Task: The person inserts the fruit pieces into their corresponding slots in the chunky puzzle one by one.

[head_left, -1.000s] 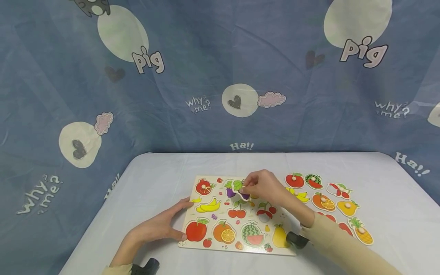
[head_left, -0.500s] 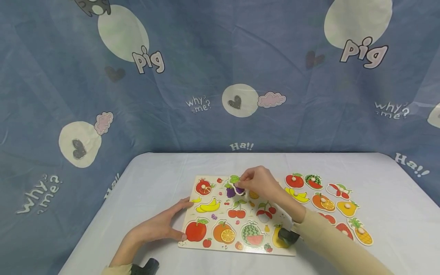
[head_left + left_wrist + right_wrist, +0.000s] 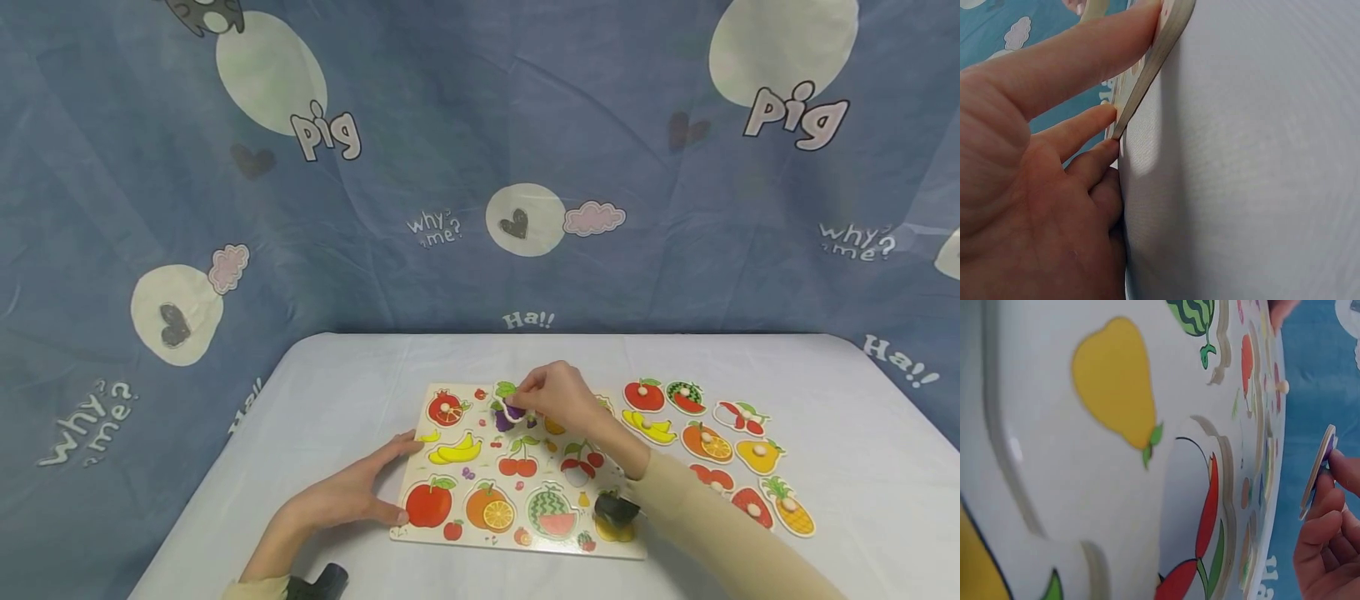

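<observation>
A wooden fruit puzzle board [image 3: 427, 535] lies on the table. My right hand [image 3: 564, 398] pinches a grape puzzle piece [image 3: 1318, 469] between thumb and fingers, over the printed grapes in the board's back row. In the right wrist view the piece is seen edge-on, tilted and apart from the board face. My left hand [image 3: 337, 496] rests against the board's left edge, thumb near the front corner and fingers farther back. The left wrist view shows its thumb and fingertips touching that edge. A pomegranate piece [image 3: 444, 409] with a knob sits in the board's back left.
Right of the board lie several knobbed pieces, among them an apple [image 3: 643, 395], a watermelon [image 3: 686, 397], bananas [image 3: 649, 427], an orange [image 3: 706, 441], a pear [image 3: 759, 456] and a pineapple [image 3: 787, 506]. A blue printed curtain [image 3: 450, 283] hangs behind the white table [image 3: 352, 392].
My right hand has moved left with the grape piece, bringing it over the printed grapes. The right forearm shifted left as well, and the left hand stayed at the board's edge.
</observation>
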`<state>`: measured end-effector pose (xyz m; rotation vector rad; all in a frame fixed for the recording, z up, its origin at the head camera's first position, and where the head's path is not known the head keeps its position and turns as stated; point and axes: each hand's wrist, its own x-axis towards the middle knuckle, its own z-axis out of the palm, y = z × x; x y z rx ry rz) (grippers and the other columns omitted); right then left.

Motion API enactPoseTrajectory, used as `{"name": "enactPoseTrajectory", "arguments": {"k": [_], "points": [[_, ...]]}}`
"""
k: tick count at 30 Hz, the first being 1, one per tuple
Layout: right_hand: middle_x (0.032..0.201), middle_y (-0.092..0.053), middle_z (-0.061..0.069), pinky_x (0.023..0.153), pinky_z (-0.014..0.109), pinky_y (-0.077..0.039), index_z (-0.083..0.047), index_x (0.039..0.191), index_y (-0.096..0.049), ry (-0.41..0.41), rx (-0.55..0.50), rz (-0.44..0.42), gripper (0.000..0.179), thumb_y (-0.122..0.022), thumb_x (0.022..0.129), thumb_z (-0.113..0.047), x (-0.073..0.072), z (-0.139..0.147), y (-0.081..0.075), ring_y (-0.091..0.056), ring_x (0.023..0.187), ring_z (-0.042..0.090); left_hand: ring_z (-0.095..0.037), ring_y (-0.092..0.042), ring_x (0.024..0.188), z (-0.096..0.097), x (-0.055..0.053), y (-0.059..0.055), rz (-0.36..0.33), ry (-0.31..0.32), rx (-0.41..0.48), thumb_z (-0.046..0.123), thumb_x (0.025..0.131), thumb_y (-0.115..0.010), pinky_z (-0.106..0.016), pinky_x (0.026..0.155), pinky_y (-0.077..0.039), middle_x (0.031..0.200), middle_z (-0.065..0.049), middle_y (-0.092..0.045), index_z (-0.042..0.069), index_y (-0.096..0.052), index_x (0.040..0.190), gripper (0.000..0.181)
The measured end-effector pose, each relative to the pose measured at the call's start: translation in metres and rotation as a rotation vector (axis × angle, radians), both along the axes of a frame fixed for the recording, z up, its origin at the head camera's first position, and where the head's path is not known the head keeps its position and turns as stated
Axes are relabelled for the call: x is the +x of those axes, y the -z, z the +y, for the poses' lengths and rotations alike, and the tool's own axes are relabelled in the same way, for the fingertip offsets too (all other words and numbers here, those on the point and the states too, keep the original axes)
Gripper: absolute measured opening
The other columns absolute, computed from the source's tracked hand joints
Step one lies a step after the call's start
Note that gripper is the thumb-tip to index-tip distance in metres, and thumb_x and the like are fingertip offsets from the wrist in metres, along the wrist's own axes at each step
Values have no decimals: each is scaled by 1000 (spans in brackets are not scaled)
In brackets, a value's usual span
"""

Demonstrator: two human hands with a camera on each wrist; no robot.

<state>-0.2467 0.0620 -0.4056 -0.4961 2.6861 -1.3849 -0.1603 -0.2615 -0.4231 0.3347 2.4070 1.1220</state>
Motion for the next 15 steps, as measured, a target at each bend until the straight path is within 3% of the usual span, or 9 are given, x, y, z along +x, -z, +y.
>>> {"name": "enactPoseTrajectory", "arguments": {"k": [15], "points": [[71, -68, -1, 51, 29, -43, -15, 76, -76, 36, 48, -56, 17, -81, 82, -30, -5, -9, 6, -55, 57, 19, -38, -20, 144, 1, 1, 0, -6, -12, -8, 24, 68, -88, -70, 108, -15, 161, -9, -21, 24, -40, 149, 93]]}}
